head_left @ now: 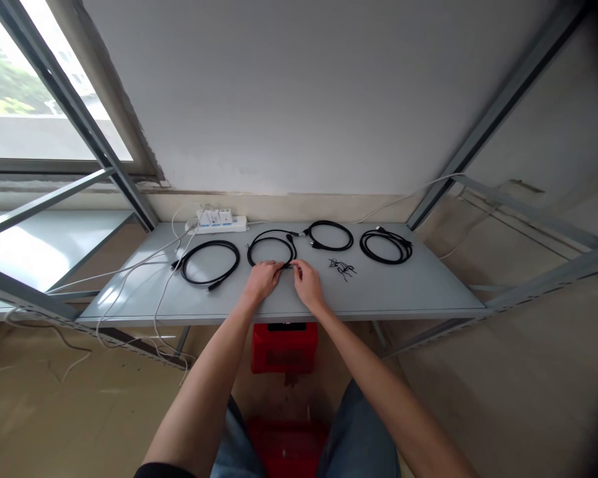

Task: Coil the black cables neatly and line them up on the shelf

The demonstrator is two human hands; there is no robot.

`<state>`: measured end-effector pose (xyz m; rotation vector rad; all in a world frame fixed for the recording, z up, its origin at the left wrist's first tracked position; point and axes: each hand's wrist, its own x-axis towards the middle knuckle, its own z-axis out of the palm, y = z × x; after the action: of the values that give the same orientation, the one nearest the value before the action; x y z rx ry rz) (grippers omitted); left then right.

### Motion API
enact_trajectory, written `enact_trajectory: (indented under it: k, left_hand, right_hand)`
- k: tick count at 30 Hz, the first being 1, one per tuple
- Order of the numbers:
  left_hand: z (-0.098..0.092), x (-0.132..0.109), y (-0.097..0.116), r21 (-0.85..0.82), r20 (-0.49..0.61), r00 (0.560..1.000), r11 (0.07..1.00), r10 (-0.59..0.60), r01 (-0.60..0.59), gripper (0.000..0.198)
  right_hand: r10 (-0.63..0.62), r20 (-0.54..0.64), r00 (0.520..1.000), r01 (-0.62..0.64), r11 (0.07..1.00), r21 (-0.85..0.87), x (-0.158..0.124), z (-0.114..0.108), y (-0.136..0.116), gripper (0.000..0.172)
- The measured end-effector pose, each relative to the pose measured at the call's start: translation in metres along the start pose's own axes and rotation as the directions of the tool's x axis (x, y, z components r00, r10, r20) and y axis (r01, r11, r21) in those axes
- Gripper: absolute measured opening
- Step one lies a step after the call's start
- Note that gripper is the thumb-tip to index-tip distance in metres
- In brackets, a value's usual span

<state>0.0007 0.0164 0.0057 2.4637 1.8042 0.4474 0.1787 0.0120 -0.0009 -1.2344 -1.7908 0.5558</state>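
Note:
A coiled black cable (250, 256) lies on the grey shelf (379, 292) in front of me. My left hand (263, 277) is closed over its near edge, pressing it to the surface. Just to the right, my right hand (307, 281) pinches with thumb and fingertips at the same near edge; what sits between them is too small to make out. A tangle of thin black ties (343, 268) rests to the right of my right hand.
Other black cable coils lie at left (238, 257), behind (352, 238) and right (391, 261). A white power strip (224, 224) with plugs stands at the wall; white cords (167, 285) trail over the left front edge. Metal posts (458, 159) flank the shelf. Below is a red box (284, 355).

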Motion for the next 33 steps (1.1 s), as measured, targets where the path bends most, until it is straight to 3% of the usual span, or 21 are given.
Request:
enact_trajectory:
  k: [7,20,26,33]
  left_hand:
    - [-0.001,-0.001,0.002,-0.006,-0.011,1.000,1.000,0.003,-0.003,0.040]
    - [-0.003,-0.001,0.003,-0.010,-0.011,1.000,1.000,0.005,-0.005,0.039]
    - [-0.006,-0.001,0.004,-0.001,-0.010,1.000,1.000,0.024,-0.024,0.034]
    - [-0.001,0.000,0.002,0.006,-0.032,0.999,1.000,0.030,-0.030,0.028]
  right_hand:
    - [0.011,-0.076,0.997,-0.016,0.998,-0.062,-0.001,-0.002,0.002,0.033]
    - [-0.031,0.048,0.998,0.037,0.990,-0.133,0.000,0.002,0.001,0.029]
    - [-0.123,0.117,0.986,0.144,0.969,-0.201,0.000,0.008,0.002,0.032]
    - [-0.199,0.266,0.943,0.294,0.872,-0.392,0.004,0.010,0.005,0.038]
